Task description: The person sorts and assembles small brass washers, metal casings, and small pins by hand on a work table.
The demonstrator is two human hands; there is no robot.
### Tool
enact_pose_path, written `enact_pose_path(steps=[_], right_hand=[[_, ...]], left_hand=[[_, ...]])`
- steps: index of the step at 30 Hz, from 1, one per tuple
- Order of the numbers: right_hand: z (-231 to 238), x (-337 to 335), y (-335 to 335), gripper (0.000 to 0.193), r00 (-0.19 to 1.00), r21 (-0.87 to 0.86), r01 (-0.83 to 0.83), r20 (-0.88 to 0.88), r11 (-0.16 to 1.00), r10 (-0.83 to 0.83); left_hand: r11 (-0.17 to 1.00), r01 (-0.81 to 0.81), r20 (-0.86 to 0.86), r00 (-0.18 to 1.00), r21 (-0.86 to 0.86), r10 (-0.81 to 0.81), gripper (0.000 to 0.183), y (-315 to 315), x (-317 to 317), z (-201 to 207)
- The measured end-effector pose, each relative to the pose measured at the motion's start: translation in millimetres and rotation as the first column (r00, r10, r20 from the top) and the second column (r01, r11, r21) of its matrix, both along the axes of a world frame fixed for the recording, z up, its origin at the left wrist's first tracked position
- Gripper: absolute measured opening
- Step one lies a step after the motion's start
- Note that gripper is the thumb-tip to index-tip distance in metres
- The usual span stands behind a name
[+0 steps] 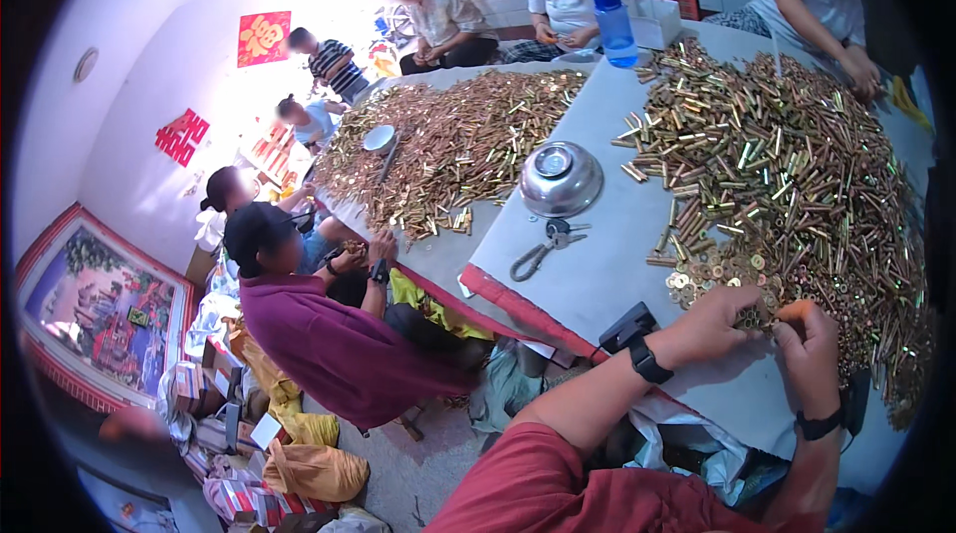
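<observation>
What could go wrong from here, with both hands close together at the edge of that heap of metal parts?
The left hand and right hand are right by small loose washers, so a stray wrist movement might scatter some.

The blue bottle stands upright beside the heap of metal tubes; if bumped, it could tip onto them.

The keys lie loose nearby and might get swept among the parts.
</observation>
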State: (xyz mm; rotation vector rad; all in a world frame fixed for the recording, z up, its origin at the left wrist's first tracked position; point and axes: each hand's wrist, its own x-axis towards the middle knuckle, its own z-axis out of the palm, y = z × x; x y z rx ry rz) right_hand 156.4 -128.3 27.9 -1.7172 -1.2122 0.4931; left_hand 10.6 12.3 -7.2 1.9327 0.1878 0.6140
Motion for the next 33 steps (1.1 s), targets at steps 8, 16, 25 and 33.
enact_pose_path(steps=[8,16,25,33], right_hand=[[-8,-2,5,0.022,0.998,0.093,0.047,0.045,0.995,-0.051],[-4,4,-8,0.02,0.991,0.048,0.006,0.133,0.999,-0.012],[-17,-5,16,0.017,0.823,0.185,0.111,-0.568,0.976,0.013],[-12,12,6,0.028,0.724,0.041,-0.038,-0.687,0.998,0.055]], left_hand=[[0.999,-0.018,0.022,1.0,-0.038,0.019,0.024,0,4,-2],[0.996,-0.016,0.045,0.999,-0.086,0.02,0.023,-9,9,-7],[0.869,-0.205,-0.153,0.977,-0.451,0.151,0.013,-6,6,-4],[0.88,-0.202,-0.15,0.977,-0.43,0.151,0.014,-12,12,4]])
